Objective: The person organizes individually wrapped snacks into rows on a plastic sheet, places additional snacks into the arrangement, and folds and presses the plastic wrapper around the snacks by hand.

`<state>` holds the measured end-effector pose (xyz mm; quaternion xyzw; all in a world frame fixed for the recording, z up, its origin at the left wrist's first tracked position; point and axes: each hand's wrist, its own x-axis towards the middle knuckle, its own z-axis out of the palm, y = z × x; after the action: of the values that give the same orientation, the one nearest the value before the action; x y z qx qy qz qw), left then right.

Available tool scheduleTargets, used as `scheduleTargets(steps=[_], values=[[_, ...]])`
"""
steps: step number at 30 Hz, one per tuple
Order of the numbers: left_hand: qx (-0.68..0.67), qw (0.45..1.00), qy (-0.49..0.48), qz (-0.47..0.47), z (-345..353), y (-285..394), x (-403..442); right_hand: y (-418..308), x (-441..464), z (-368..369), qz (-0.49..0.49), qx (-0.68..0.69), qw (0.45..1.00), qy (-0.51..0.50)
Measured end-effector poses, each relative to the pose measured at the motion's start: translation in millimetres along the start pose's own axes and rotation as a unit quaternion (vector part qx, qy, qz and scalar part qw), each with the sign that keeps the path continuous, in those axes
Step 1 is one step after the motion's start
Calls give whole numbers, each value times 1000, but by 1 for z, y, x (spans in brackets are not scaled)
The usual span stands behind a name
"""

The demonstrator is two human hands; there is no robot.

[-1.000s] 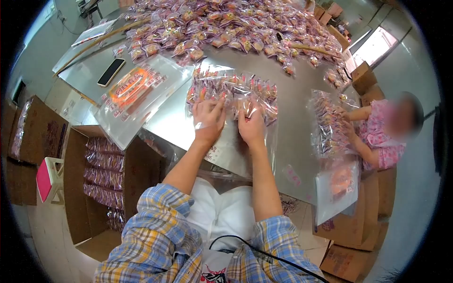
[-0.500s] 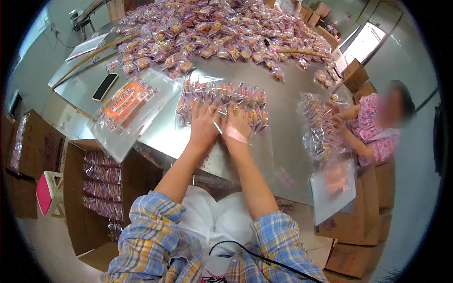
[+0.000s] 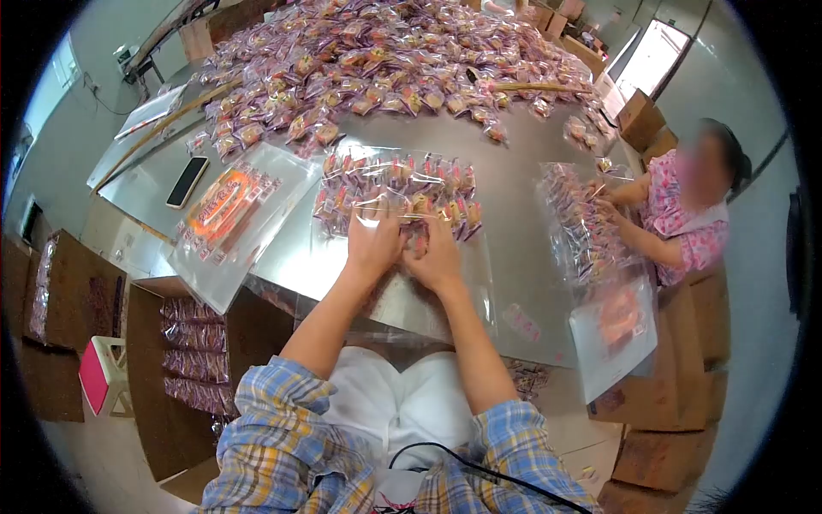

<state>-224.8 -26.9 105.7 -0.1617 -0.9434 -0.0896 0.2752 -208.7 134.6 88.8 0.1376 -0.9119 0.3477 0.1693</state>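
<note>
In front of me on the metal table lies a clear plastic bag [image 3: 476, 278] with rows of small wrapped snacks [image 3: 394, 174] in it. My left hand [image 3: 374, 244] is at the near row, its fingers forward and bent round the packets, partly under shiny film. Close beside it, my right hand [image 3: 434, 257] curls its fingers on the same row, thumb turned inward. Film glare and the packets hide some fingertips. The bag's near part spreads flat below my wrists.
A big heap of wrapped snacks [image 3: 368, 64] covers the table's far side. Printed flat bags [image 3: 231, 210] and a phone [image 3: 187, 182] lie left. Below is a carton [image 3: 145, 377] of filled bags. At right, a person [image 3: 685, 201] handles another filled bag [image 3: 575, 223].
My hands have drawn closer together, and the right fingers, spread over the packets before, are now curled at the near row. The view has shifted slightly.
</note>
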Motion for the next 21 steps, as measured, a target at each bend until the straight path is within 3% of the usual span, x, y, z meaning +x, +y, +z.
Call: scheduleTargets(steps=[4,7,8,11,12,15,16,19,20,21], values=[[-37,999,-22,-20,7,0,1,11,-19,8,-42,85,992,81],[-42,989,-141,-29,-4,4,9,22,-34,26,6,190,974,123],[-34,999,-13,-11,-8,12,8,27,-36,28,1,199,969,143],[51,991,104,71,17,3,11,24,-36,21,-28,277,933,228],[42,996,57,46,12,6,12,22,-36,21,-28,272,931,241],[-4,998,37,57,17,-1,13,15,-34,19,1,340,917,209],[-20,998,29,59,19,-4,11,26,-35,25,-29,254,944,211],[-81,989,79,95,20,-8,7,25,-32,26,-63,281,931,223],[-61,994,64,64,20,-6,6,19,-34,26,-9,331,914,237],[-67,994,51,73,16,-5,13,21,-33,27,-19,284,928,240]])
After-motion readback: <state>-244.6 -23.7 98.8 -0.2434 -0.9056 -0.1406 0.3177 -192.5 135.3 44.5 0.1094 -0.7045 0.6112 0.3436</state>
